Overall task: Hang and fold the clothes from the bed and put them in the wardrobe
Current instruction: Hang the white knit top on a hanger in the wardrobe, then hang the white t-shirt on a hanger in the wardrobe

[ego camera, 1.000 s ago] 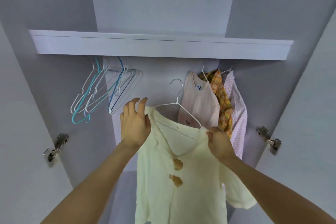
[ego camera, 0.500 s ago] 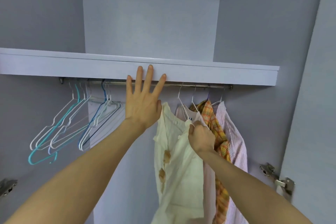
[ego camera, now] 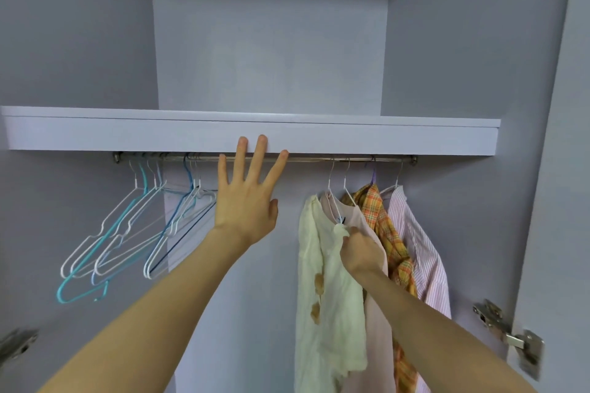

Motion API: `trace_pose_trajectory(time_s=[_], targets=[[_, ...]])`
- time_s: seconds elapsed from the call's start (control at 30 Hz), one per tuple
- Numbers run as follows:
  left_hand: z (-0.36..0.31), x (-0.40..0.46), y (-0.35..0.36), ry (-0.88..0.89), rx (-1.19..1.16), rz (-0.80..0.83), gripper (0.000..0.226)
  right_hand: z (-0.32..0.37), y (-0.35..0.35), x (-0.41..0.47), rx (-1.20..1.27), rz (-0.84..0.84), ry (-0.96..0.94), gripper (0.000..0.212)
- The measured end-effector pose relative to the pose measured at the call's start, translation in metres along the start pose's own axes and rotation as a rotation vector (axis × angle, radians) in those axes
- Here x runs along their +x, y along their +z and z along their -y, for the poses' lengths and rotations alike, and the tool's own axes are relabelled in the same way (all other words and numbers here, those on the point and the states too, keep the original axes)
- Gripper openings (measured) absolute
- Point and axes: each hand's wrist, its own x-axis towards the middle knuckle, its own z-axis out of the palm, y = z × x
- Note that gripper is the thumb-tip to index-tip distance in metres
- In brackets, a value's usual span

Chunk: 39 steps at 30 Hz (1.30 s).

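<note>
A cream shirt [ego camera: 329,290] with brown buttons hangs on a white hanger [ego camera: 332,188] hooked over the metal wardrobe rail [ego camera: 319,159]. My right hand [ego camera: 359,252] pinches the shirt's shoulder and the hanger wire at its top right. My left hand [ego camera: 247,198] is raised with fingers spread, their tips against the front of the shelf [ego camera: 127,135] above the rail. It holds nothing. Right of the cream shirt hang a pale pink top [ego camera: 360,217], an orange plaid shirt [ego camera: 383,226] and a pink striped shirt [ego camera: 418,249].
Several bare white, teal and blue hangers [ego camera: 134,233] hang at the rail's left end. A gap of bare rail lies between them and the clothes. Metal door hinges sit at the lower right [ego camera: 507,335] and lower left [ego camera: 16,344].
The cream shirt on its hanger went up from chest height onto the rail and slid right beside the pink top. My left hand let go of it and rose to the shelf front.
</note>
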Motion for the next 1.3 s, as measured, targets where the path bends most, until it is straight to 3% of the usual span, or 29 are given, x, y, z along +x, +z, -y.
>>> trace_pose_trajectory(time_s=[0.13, 0.33, 0.57, 0.8, 0.93, 1.07, 1.3], targets=[[-0.004, -0.032, -0.005, -0.043, -0.128, 0.13, 0.076, 0.001, -0.019, -0.034, 0.024, -0.02, -0.116, 0.051], [-0.006, -0.115, -0.031, -0.179, -0.358, 0.348, 0.066, 0.016, -0.038, -0.125, 0.27, 0.157, -0.251, 0.038], [-0.006, -0.243, -0.077, -0.578, -0.499, 0.507, 0.052, 0.031, -0.01, -0.228, 0.498, 0.624, -0.208, 0.022], [-0.022, -0.398, -0.165, -1.13, -0.394, 0.588, 0.044, 0.046, 0.038, -0.35, 0.455, 1.105, -0.389, 0.026], [-0.034, -0.48, -0.249, -1.408, -0.225, 0.513, 0.041, 0.064, 0.039, -0.439, 0.451, 1.33, -0.561, 0.025], [-0.059, -0.556, -0.352, -1.69, -0.005, 0.447, 0.041, 0.091, 0.02, -0.537, 0.413, 1.495, -0.855, 0.025], [-0.15, -0.684, -0.537, -2.172, 0.416, 0.16, 0.038, 0.115, -0.046, -0.742, 0.309, 1.821, -1.328, 0.022]])
